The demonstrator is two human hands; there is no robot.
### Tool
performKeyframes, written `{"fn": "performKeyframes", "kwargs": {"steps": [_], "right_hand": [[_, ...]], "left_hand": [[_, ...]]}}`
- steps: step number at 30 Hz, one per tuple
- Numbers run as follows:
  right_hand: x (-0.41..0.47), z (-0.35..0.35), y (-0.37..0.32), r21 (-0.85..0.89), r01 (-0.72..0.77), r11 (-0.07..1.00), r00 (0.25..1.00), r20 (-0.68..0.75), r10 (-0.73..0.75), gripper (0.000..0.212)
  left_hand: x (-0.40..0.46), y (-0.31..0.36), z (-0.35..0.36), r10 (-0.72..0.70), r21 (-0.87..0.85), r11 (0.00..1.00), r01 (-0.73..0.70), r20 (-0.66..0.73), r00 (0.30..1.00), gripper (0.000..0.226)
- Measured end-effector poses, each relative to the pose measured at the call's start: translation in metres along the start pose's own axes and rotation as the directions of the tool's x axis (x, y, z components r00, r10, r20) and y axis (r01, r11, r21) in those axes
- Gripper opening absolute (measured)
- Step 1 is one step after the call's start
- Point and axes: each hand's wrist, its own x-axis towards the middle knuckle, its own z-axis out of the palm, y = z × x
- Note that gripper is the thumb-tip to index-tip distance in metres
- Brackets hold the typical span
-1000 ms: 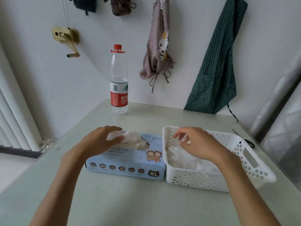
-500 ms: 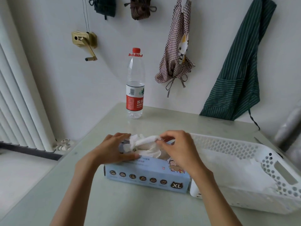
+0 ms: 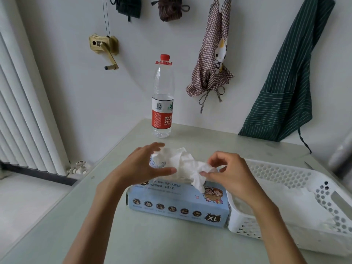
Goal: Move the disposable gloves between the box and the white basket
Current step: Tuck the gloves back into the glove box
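Observation:
A light blue glove box (image 3: 177, 204) marked XL lies on the table in front of me. A crumpled bunch of white disposable gloves (image 3: 182, 164) sticks up out of its top opening. My right hand (image 3: 228, 174) pinches the right end of that bunch between thumb and fingertips. My left hand (image 3: 141, 164) hovers at the left side of the bunch with relaxed fingers, its thumb under the gloves. The white perforated basket (image 3: 282, 172) stands against the box's right end, and several gloves (image 3: 297, 204) lie inside it.
A water bottle (image 3: 162, 96) with a red cap stands at the table's back edge. Aprons (image 3: 285, 77) hang on the wall behind. A radiator (image 3: 24, 111) runs along the left. A dark pointed object (image 3: 309, 165) lies behind the basket.
My right hand left the basket, came over the box and took the gloves' right end. The bunch has risen higher out of the box. The camera has turned left.

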Motion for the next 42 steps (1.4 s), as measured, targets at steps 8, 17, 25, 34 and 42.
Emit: {"fn": "performKeyframes", "kwargs": {"steps": [8,17,25,34,42], "right_hand": [[-0.012,-0.012,-0.012,-0.217,0.065,0.974,0.914,0.404,0.029,0.031],[-0.006,-0.026,-0.013,-0.163,-0.055,0.985,0.998,0.022,0.060,0.027],[0.001,-0.003,0.004,-0.136,-0.087,0.987,0.996,-0.013,0.086,0.014],[0.003,-0.018,-0.008,0.326,0.078,0.942,0.995,-0.091,-0.051,0.011],[0.033,-0.025,-0.022,0.218,0.090,0.972,0.996,-0.046,-0.082,0.010]], "left_hand": [[-0.001,0.017,0.002,-0.023,-0.102,0.995,0.021,-0.020,1.000,0.084],[0.002,0.004,-0.004,0.135,-0.056,0.987,-0.148,-0.189,0.973,0.012],[0.000,-0.003,-0.008,0.095,0.028,0.995,-0.092,-0.145,0.985,0.011],[-0.003,0.018,-0.010,0.172,-0.160,0.967,-0.199,-0.167,0.971,0.067],[0.045,0.053,-0.004,0.269,-0.098,0.963,-0.251,0.294,0.917,0.049]]}}
